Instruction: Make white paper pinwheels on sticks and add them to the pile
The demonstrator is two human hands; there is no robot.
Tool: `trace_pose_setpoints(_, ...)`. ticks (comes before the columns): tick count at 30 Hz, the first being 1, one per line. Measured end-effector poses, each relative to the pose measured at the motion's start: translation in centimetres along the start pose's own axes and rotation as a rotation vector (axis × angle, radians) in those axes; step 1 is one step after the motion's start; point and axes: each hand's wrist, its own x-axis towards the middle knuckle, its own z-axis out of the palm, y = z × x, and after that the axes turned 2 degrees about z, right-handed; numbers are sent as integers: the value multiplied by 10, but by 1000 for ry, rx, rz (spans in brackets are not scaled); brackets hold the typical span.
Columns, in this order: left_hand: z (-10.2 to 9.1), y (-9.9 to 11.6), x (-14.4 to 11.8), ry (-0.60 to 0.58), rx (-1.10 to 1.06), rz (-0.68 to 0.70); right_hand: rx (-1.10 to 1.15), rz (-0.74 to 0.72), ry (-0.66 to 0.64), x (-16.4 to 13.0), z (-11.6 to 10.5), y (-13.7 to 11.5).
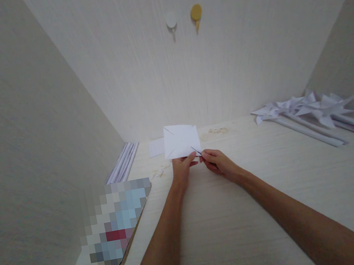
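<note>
Fingers (191,158) of the left hand (181,172) are pinching the lower edge of the white paper square (181,140), thumb on top, clamped on the sheet. The right hand (218,162) is sitting just beside it, its fingers closed together around a thin dark pin-like tool (195,150) whose tip is touching the paper near the lower right corner; too small to tell exactly what the tool is.

The paper square is being held tilted up just above the table (235,231), in the middle, near the back wall. It is showing diagonal cut lines from the corners. Judging by looks, it is light, thin and floppy, easy to crease or tear at the cuts, so holding it by an uncut edge or near the centre seems safest.

Counts: one paper square in hand, one smaller white sheet (156,147) lying flat just behind and left of it. A stack of white sheets (122,162) is leaning along the left wall, number cannot be told. Several finished paper pinwheels (313,110) on rolled paper sticks are lying at the right, roughly three or four, overlapping. Two wall hooks are on the back wall: one white hook (171,20), one yellow hook (196,13). One blurred flat item (120,222) is lying at the left front.
</note>
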Motion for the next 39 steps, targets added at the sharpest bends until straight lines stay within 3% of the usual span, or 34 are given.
trace_pose_setpoints(7, 1, 0, 1, 12, -38, -34, -11, -10, 24, -1, 2, -1)
trace_pose_setpoints(12, 0, 1, 5, 190, -241, -2, -49, -2, 41, 0, 3, -1)
trace_pose_setpoints(15, -1, 2, 6, 238, -300, 6, -64, 14, 44, 0, 4, -1)
trace_pose_setpoints(24, 0, 4, 5, 266, -243, 14, -80, 23, 36, 0, 3, -1)
trace_pose_setpoints(31, 0, 2, 3, 202, -186, 38, -30, 8, 27, 0, 4, -2)
trace_pose_setpoints(39, 0, 2, 3, 208, -191, 15, -66, 11, 39, -1, 3, -2)
